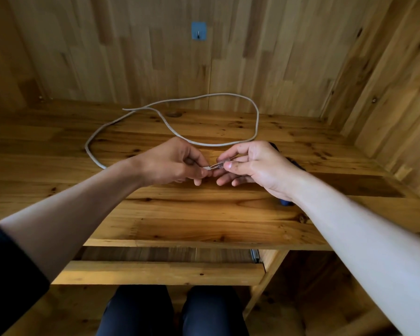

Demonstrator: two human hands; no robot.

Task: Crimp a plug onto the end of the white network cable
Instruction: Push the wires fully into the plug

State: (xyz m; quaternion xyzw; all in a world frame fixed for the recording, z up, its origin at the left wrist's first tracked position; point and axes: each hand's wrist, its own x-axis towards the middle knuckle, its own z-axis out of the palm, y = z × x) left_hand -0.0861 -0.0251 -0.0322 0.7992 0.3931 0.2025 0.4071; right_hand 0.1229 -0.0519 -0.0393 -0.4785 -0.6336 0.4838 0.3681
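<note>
Left hand pinches the white cable end; right hand pinches the clear plug against it, above the desk centre. Risk: wires could cross or stop short on insertion. Wire order too small to tell.

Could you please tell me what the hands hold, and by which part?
The left hand pinches the white network cable just behind its end; right hand pinches the clear plug by its outer end.
</note>
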